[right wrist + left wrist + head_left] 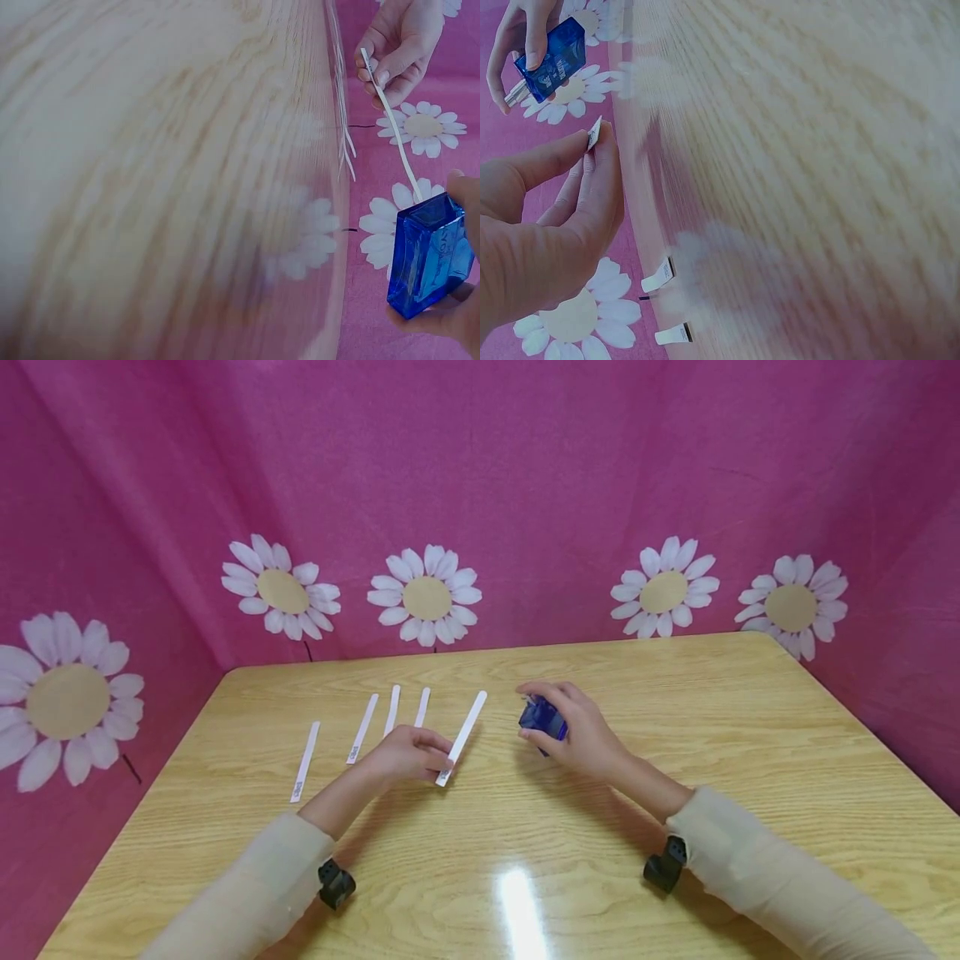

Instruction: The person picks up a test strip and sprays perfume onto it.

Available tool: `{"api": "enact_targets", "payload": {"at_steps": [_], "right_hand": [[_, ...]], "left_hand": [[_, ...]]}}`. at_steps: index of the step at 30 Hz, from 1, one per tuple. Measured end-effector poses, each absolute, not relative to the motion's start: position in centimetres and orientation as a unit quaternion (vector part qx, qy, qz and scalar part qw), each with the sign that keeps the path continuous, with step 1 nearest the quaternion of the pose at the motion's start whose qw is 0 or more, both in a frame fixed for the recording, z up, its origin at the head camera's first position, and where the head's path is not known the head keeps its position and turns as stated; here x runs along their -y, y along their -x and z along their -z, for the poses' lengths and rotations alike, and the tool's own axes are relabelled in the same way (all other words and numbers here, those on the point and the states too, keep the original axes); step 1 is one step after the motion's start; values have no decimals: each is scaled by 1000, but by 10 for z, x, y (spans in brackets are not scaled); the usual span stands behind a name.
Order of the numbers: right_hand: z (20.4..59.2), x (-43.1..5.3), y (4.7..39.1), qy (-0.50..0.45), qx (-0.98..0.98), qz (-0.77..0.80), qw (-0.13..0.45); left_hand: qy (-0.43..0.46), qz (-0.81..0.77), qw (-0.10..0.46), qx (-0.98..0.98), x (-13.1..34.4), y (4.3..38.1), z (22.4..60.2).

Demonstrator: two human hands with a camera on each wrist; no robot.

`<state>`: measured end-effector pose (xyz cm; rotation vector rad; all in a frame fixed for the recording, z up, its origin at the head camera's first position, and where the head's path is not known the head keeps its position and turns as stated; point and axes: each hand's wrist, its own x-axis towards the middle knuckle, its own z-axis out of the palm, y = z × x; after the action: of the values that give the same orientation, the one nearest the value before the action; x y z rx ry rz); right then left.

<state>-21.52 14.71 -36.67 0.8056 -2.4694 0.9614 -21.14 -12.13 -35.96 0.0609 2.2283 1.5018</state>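
Observation:
My left hand (401, 755) pinches a white perfume test strip (468, 723) near its printed lower end, between thumb and fingers. The strip slants up and away over the table. Just to the right, my right hand (592, 742) grips a blue glass perfume bottle (542, 716), fingers and thumb curled around it. In the left wrist view the bottle (559, 60) is tilted, its silver spray nozzle (516, 94) toward the fingertips. The right wrist view shows the strip (396, 135) reaching toward the bottle (424, 255); whether they touch cannot be told there, but the head view shows a gap.
Several more white test strips lie spread on the left of the wooden table (480, 860), among them the leftmost strip (306, 760) and another (363, 728). Behind the far edge hangs a pink curtain (525, 485) with daisies. Black wrist cameras sit at both cuffs.

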Motion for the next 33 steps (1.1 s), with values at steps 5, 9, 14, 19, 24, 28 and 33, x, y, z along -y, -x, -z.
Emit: {"api": "enact_targets", "payload": {"at_steps": [5, 9, 14, 19, 24, 28, 33], "right_hand": [[368, -145, 212, -287, 877, -341, 178], [369, -146, 209, -283, 876, -346, 179], [369, -148, 210, -285, 870, -352, 196], [369, -149, 209, -292, 870, -346, 196], [366, -150, 207, -285, 872, -344, 198], [363, -155, 205, -280, 878, -335, 193], [360, -167, 206, -275, 885, -325, 189]], "left_hand": [[-48, -560, 233, -794, 126, 213, 365], [-46, -563, 233, -792, 124, 212, 367], [-27, -551, 226, -803, 118, 207, 360], [-25, -548, 228, -805, 118, 209, 361], [-32, -547, 226, -805, 120, 209, 362], [-32, -536, 224, -813, 126, 206, 360], [-34, -528, 208, -823, 139, 205, 352]]}}
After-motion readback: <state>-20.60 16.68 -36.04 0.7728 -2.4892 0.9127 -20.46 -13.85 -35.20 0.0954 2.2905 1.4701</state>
